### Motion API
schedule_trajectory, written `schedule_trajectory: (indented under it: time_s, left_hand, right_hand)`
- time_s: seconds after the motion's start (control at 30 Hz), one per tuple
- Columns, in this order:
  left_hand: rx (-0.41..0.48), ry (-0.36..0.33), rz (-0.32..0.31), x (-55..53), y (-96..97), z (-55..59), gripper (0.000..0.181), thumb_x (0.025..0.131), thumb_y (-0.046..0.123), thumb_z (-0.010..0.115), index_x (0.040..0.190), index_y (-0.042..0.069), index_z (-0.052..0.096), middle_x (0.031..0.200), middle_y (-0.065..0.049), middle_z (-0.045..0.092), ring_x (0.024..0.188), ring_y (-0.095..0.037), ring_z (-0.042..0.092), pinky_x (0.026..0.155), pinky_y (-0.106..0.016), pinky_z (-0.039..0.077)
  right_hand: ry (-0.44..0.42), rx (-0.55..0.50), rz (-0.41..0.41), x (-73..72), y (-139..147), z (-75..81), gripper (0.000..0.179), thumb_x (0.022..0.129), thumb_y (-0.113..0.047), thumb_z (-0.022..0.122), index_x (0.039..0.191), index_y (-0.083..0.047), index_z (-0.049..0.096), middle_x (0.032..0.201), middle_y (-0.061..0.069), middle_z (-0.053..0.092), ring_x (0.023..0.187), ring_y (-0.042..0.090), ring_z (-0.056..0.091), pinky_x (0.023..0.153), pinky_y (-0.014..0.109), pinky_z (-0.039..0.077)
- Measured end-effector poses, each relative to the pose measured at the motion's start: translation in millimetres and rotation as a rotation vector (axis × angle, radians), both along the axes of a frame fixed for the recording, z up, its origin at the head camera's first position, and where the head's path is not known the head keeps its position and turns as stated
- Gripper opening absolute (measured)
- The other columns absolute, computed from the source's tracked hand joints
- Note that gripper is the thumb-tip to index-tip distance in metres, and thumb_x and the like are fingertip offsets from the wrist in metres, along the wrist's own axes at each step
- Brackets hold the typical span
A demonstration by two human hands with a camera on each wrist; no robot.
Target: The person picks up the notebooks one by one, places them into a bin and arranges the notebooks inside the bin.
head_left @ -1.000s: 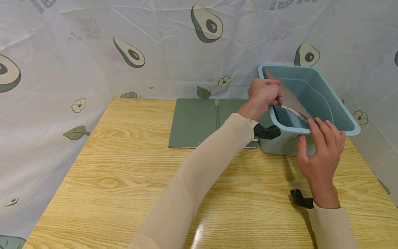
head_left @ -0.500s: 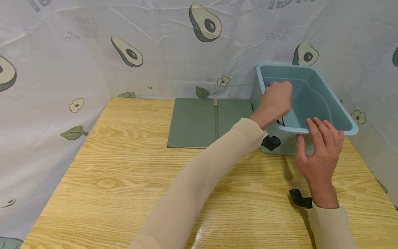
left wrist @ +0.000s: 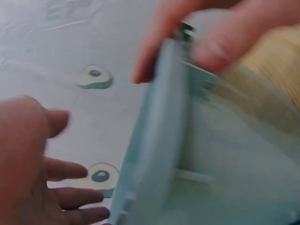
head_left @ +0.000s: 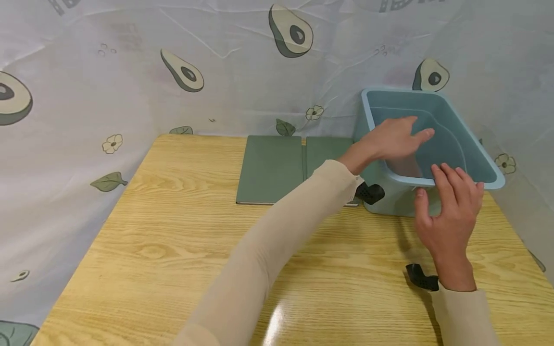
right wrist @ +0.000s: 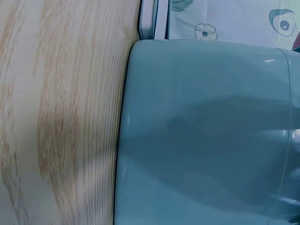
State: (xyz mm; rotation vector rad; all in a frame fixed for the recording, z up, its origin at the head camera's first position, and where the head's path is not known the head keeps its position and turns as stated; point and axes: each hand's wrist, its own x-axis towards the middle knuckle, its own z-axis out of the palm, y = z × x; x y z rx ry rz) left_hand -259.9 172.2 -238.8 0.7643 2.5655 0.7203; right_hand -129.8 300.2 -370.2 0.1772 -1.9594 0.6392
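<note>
Upward opens the bin [head_left: 396,198]; right hand [head_left: 450,216] grips rim [head_left: 412,181].

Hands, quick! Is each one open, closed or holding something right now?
Left hand: open, holding nothing.
Right hand: closed, holding the bin rim.

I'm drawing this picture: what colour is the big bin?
The bin is light greyish blue, seen best in the head view.

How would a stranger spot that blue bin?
Find the wooden table; look far right, by the avocado-print cloth. There stands the blue bin, its rim held by the right hand. Unlike the flat green panels beside it, it's deep and open-topped.
</note>
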Motion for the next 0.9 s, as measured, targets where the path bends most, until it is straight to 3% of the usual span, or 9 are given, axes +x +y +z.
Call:
schedule_trajectory:
  time_s: [0.13, 0.27, 0.4, 0.5, 0.63, 0.7, 0.8, 0.9]
  left_hand:
    - [0.234, -0.145, 0.081, -5.5, -10.0, 6.4, 0.064, 0.111, 0.063, 0.035, 0.169, 0.041, 0.019, 0.161, 0.022, 0.047, 0.149, 0.005, 0.044, 0.121, -0.019, 0.036]
    - [0.431, -0.264, 0.164, -9.0, -14.9, 10.9, 0.061, 0.111, 0.063, 0.034, 0.168, 0.044, 0.021, 0.167, 0.029, 0.033, 0.154, 0.005, 0.036, 0.123, -0.021, 0.035]
    - [0.615, -0.327, 0.161, -12.2, -19.4, 12.7, 0.058, 0.114, 0.056, 0.032, 0.168, 0.037, 0.028, 0.17, 0.024, 0.033, 0.156, 0.005, 0.033, 0.125, -0.02, 0.032]
    - [0.706, -0.372, 0.147, -13.7, -23.3, 13.5, 0.055, 0.115, 0.051, 0.032, 0.167, 0.033, 0.034, 0.172, 0.021, 0.031, 0.157, 0.0, 0.032, 0.125, -0.027, 0.035]
    - [0.743, -0.44, 0.191, -13.3, -28.4, 13.9, 0.052, 0.114, 0.055, 0.034, 0.163, 0.038, 0.042, 0.17, 0.018, 0.036, 0.154, -0.011, 0.043, 0.119, -0.038, 0.043]
    - [0.737, -0.446, 0.193, -12.5, -30.9, 14.0, 0.052, 0.114, 0.056, 0.035, 0.162, 0.04, 0.041, 0.169, 0.021, 0.036, 0.153, -0.01, 0.044, 0.119, -0.036, 0.042]
    - [0.711, -0.391, 0.162, -11.1, -33.9, 13.9, 0.052, 0.114, 0.054, 0.036, 0.164, 0.04, 0.038, 0.168, 0.023, 0.036, 0.154, -0.002, 0.039, 0.121, -0.027, 0.038]
    - [0.613, -0.289, 0.136, -8.2, -36.6, 14.7, 0.055, 0.113, 0.056, 0.037, 0.166, 0.042, 0.03, 0.167, 0.027, 0.035, 0.153, 0.005, 0.036, 0.121, -0.02, 0.034]
  right_hand:
    - [0.003, 0.011, -0.003, -2.3, 4.6, -2.8, 0.044, 0.102, -0.032, 0.062, 0.133, -0.003, 0.072, 0.136, 0.026, 0.068, 0.134, 0.05, 0.054, 0.124, 0.075, 0.018]
    - [0.011, 0.006, -0.002, -3.8, 6.3, -4.7, 0.045, 0.103, -0.036, 0.062, 0.133, -0.005, 0.073, 0.136, 0.024, 0.069, 0.135, 0.049, 0.055, 0.125, 0.073, 0.019]
    - [0.014, 0.007, -0.002, -4.4, 6.2, -4.3, 0.045, 0.103, -0.036, 0.061, 0.133, -0.005, 0.073, 0.136, 0.024, 0.069, 0.134, 0.049, 0.055, 0.124, 0.074, 0.02]
    - [0.012, 0.008, 0.001, -4.2, 5.2, -3.4, 0.045, 0.102, -0.034, 0.062, 0.133, -0.005, 0.073, 0.136, 0.025, 0.069, 0.134, 0.05, 0.055, 0.124, 0.074, 0.02]
    - [0.019, 0.006, 0.003, -3.7, 3.3, -2.0, 0.043, 0.101, -0.031, 0.063, 0.132, -0.004, 0.073, 0.135, 0.025, 0.069, 0.134, 0.049, 0.055, 0.124, 0.074, 0.02]
    - [0.025, 0.004, 0.005, -3.3, 2.4, -1.5, 0.043, 0.1, -0.03, 0.063, 0.132, -0.003, 0.073, 0.134, 0.025, 0.069, 0.133, 0.049, 0.055, 0.123, 0.074, 0.021]
    - [0.031, 0.003, 0.006, -2.8, 1.9, -1.3, 0.042, 0.1, -0.03, 0.063, 0.132, -0.003, 0.073, 0.134, 0.026, 0.069, 0.133, 0.049, 0.055, 0.123, 0.074, 0.021]
    - [0.031, 0.003, 0.003, -2.3, 1.9, -2.1, 0.043, 0.101, -0.031, 0.063, 0.132, -0.003, 0.073, 0.134, 0.026, 0.069, 0.133, 0.05, 0.055, 0.123, 0.074, 0.021]
